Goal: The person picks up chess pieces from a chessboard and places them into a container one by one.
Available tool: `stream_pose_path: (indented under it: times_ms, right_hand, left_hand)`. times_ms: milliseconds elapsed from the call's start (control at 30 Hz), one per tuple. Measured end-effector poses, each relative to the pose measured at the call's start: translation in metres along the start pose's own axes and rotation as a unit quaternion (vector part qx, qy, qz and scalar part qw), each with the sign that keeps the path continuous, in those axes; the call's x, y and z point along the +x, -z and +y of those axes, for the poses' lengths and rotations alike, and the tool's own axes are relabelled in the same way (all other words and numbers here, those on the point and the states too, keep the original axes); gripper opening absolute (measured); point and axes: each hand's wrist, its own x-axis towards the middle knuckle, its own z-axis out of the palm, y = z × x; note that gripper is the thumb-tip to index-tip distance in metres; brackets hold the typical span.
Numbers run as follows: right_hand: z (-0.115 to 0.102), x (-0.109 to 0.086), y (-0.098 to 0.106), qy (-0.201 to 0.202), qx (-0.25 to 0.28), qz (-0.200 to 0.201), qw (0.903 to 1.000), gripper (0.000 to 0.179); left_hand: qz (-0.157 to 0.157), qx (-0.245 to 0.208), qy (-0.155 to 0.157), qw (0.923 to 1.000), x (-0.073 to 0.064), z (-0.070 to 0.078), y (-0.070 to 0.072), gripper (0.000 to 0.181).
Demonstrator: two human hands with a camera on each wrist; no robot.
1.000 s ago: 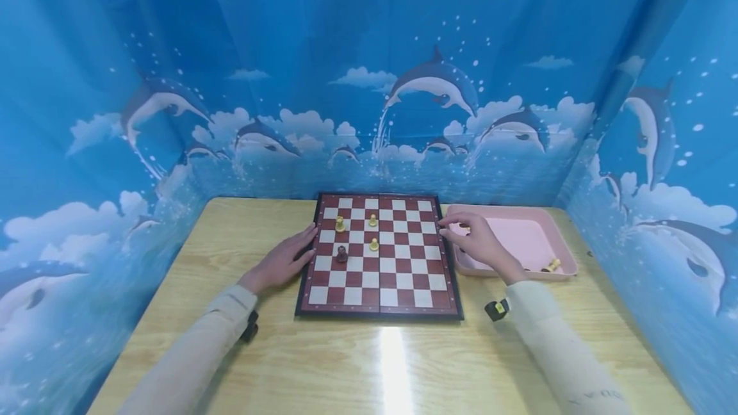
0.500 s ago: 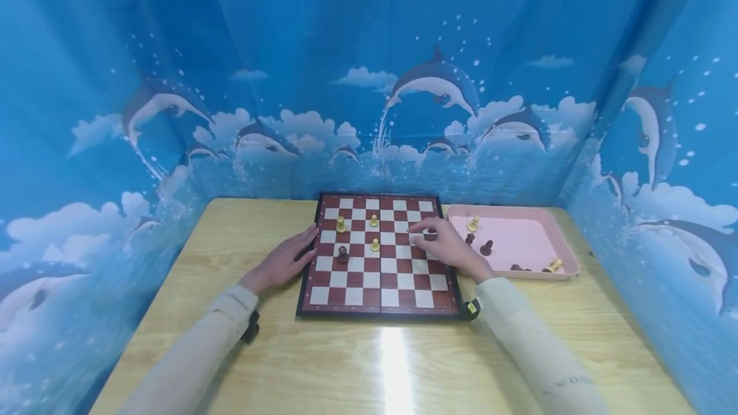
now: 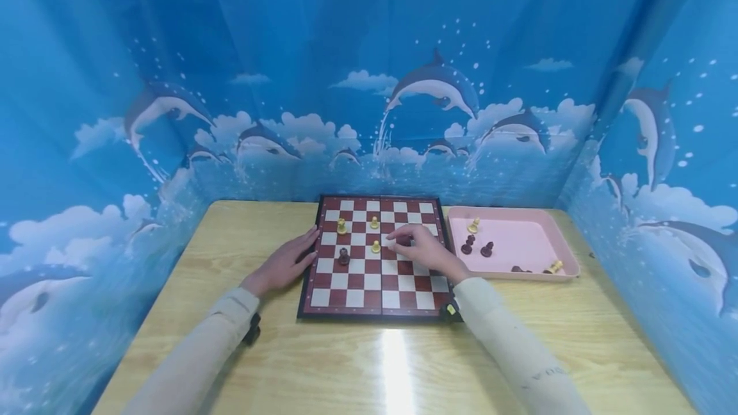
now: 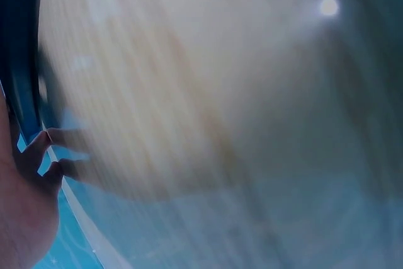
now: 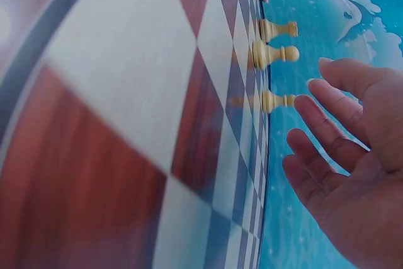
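Right hand (image 3: pixel 423 248) now over the chessboard (image 3: pixel 341 298), fingers apart beside the near pawn (image 3: pixel 376 246)

The right hand has come leftward from the pink tray (image 3: pixel 527 239) beside the chessboard, past the chessboard's right edge, to a place above its middle. That leaves the loose pieces (image 3: pixel 487 249) in the tray uncovered. The four pieces on the chessboard stand where they stood, and the left hand (image 3: pixel 284 266) has stayed at the chessboard's left edge. I take this to mean that the work has shifted from the tray to the standing pieces, with none of them shifted so far.

The near pawn stands upright on the chessboard, just left of its centre fold and about midway between its near and far edges. In the head view the right fingertips are just right of that fold, so the pawn lies just to their left, close by. The right wrist view shows the fingers (image 5: pixel 327 133) spread, lightly bent and a little short of the pieces, and I can see nothing held in them.

Straight beyond the near pawn on the chessboard is the far pawn (image 3: pixel 375 223). Farther left are the light taller piece (image 3: pixel 342 227), towards the chessboard's far side, and the dark piece (image 3: pixel 344 256), nearer its left edge and the person. The left hand lies with its fingers extended, the tips at the chessboard's left rim; whether they press on it I cannot tell.
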Motion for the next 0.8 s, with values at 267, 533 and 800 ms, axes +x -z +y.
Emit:
stream_pose_path:
  times_ms: [267,533,800]
  right_hand:
    - [-0.002,0.014,-0.013,-0.021,-0.001,-0.019,0.9996,0.025]
    - [0.001,0.020,-0.022,-0.018,-0.012,-0.017,0.9996,0.021]
    - [-0.001,0.027,-0.025,-0.002,-0.015,-0.022,0.9996,0.018]
  left_hand:
    - [0.007,0.004,-0.008,0.9999,0.000,-0.001,0.001,0.062]
    - [0.021,0.005,-0.029,0.9993,-0.001,-0.001,0.000,0.061]
    - [0.018,0.003,-0.015,0.9997,-0.003,0.003,0.001,0.060]
